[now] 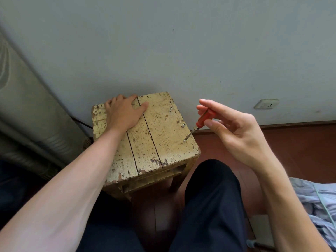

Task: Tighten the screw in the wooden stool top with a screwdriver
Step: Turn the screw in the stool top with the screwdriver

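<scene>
Pinching the orange handle of the screwdriver (203,119) between its thumb and fingertips, the person's right hand (234,128) was up in the air just off the right side of the stool. The other fingers were loose and a bit bent. The thin metal shaft leaned down and to the left, and its tip sat on the screw (184,140) near the right edge of the wooden stool top (163,148).

The screwdriver looked small and light, so I thought it would be easy to turn. The handle looked smooth and might slip in the fingers. I thought the fat middle of the handle was the best place to hold it. The tip looked tiny and could jump out of the screw if it leaned too far.

The left hand (123,111) lay flat on the far left part of the top, palm down, fingers spread, holding nothing. The stool looked hard and old, with yellow paint flaking off. A flat hand there should stop it from wobbling.

Two more screws (183,125) stuck out of the wood farther back. Behind the stool was a grey wall with a white socket (266,104). A dark knee (209,188) was close to the stool.
</scene>
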Motion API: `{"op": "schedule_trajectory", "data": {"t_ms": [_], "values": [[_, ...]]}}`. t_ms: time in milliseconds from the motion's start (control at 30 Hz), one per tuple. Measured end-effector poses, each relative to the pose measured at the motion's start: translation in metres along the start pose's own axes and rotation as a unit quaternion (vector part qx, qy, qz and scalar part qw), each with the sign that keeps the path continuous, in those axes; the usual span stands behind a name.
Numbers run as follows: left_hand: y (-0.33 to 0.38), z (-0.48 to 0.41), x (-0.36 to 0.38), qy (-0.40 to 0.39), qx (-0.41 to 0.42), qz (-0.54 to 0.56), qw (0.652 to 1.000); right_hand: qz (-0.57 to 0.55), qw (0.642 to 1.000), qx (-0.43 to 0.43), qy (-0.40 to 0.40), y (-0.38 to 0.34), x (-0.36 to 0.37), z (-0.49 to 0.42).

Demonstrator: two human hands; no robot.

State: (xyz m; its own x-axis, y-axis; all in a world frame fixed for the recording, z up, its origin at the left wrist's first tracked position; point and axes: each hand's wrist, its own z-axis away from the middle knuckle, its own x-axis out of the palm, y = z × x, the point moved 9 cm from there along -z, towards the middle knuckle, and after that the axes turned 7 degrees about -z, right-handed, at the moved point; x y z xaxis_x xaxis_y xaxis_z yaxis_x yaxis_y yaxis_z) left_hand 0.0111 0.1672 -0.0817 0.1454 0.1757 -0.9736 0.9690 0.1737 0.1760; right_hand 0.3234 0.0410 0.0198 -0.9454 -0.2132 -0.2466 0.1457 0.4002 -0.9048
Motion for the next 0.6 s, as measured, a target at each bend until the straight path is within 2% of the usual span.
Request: {"op": "schedule_trajectory", "data": {"t_ms": [100,367,500,600], "values": [[0.0000,-0.0002,0.0003,0.001,0.001,0.003,1.000,-0.001,1.000,-0.013,0.015,-0.0026,0.0015,-0.0008],[-0.0007,-0.0005,0.0008,0.006,0.002,0.003,1.000,0.012,0.993,-0.019,0.117,0.0014,-0.0043,0.0000],[-0.0001,-0.0006,0.0016,0.001,0.000,0.001,1.000,0.027,0.993,-0.021,0.117,0.0001,-0.0058,0.0031],[-0.0010,-0.0007,0.0016,0.002,-0.001,0.003,1.000,0.054,0.996,-0.012,0.071,-0.0044,-0.0068,0.0025]]}}
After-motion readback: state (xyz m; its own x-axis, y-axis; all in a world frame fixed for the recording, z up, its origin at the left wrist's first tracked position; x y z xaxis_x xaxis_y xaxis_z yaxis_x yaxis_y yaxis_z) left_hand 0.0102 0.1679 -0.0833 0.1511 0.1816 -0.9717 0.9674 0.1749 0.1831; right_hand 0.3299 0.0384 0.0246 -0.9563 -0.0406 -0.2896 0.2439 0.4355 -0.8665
